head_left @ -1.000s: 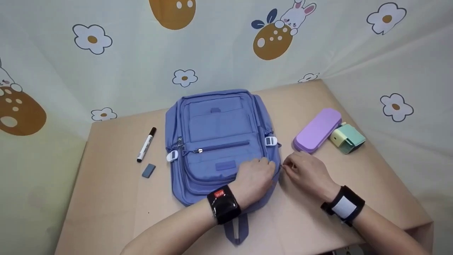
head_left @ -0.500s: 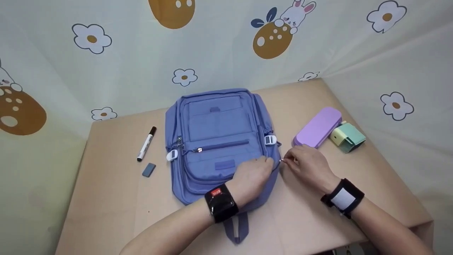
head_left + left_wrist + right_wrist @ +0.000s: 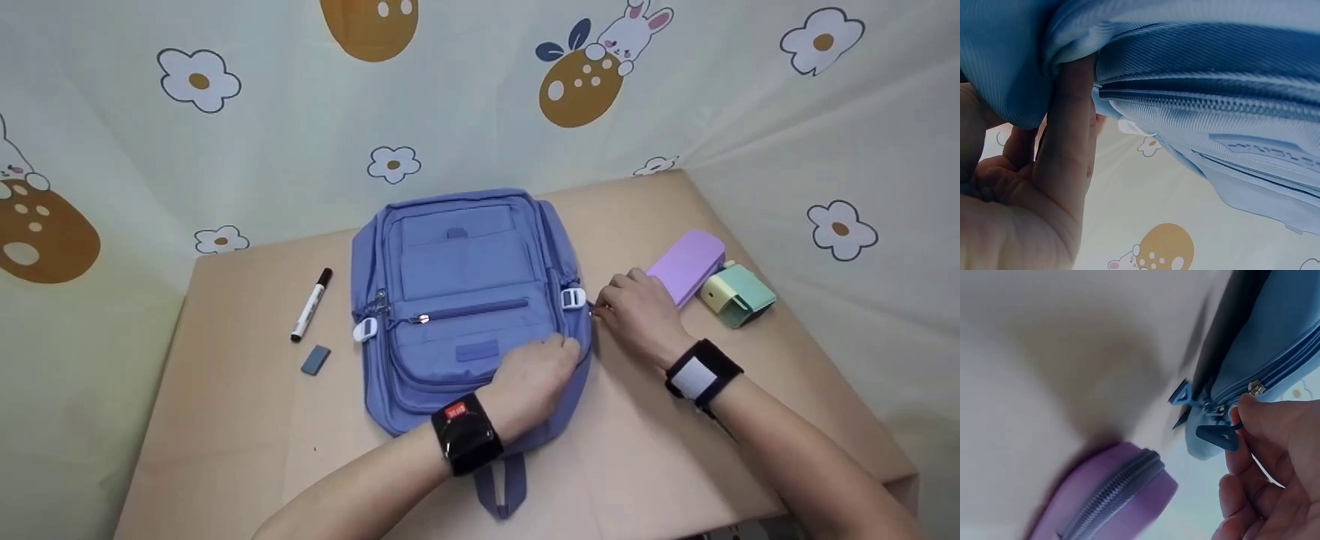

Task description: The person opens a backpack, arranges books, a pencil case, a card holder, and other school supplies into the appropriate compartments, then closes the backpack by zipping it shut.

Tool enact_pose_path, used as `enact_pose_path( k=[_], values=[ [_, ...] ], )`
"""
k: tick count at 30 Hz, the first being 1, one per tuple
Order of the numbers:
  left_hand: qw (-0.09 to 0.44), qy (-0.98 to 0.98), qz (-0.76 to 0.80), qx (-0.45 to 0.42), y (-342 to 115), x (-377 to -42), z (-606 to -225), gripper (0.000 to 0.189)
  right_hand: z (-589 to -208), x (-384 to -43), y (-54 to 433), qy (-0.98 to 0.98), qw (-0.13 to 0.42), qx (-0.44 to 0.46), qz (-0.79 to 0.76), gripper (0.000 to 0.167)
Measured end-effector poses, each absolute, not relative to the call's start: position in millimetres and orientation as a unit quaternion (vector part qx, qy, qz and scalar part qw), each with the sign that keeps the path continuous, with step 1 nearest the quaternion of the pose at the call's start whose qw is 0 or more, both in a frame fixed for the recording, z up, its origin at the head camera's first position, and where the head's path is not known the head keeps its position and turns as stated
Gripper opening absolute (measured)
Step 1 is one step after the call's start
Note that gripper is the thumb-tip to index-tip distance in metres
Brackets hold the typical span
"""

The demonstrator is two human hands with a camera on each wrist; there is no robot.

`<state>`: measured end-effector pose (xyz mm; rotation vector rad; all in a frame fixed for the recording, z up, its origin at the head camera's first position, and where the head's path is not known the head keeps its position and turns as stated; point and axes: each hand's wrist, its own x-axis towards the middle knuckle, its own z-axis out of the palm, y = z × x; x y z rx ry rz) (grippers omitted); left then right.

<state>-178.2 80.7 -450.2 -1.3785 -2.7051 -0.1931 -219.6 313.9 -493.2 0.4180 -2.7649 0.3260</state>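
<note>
A blue backpack (image 3: 465,262) lies flat, front side up, its top loop toward the person. My left hand (image 3: 531,382) grips the fabric at its lower right edge; in the left wrist view the index finger (image 3: 1067,146) reaches under a fold, beside a front zipper (image 3: 1213,104). At the bag's right side, just below the white buckle (image 3: 574,298), is my right hand (image 3: 641,315). The right wrist view shows its thumb and finger pinching a zipper pull (image 3: 1217,437) by the metal slider (image 3: 1256,387). A second blue pull (image 3: 1181,392) hangs close by.
Right of the right hand lie a purple pencil case (image 3: 690,262) and a green and yellow box-like item (image 3: 739,292). A marker (image 3: 311,304) and a grey-blue eraser-like block (image 3: 316,360) lie left of the bag. Patterned cloth (image 3: 465,90) walls the table's back and sides.
My right hand has slid up along the bag's right side, away from the person, with the zipper pull, and now overlaps the purple case more. The left hand has barely shifted.
</note>
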Motion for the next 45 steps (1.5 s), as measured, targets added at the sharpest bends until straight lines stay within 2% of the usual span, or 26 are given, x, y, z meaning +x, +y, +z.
enact_pose_path(
  k=[19, 31, 45],
  values=[
    [0.081, -0.882, -0.055, -0.461, 79, -179, -453, 0.018, -496, -279, 305, -0.975, 0.165, 0.135, 0.059, 0.009],
    [0.045, -0.886, -0.054, -0.459, 81, -178, -453, 0.017, -500, -277, 307, -0.979, 0.143, 0.12, 0.082, 0.012],
    [0.043, -0.888, -0.054, -0.455, 80, -177, -456, 0.021, -500, -274, 312, -0.972, 0.165, 0.142, 0.089, 0.01]
  ],
)
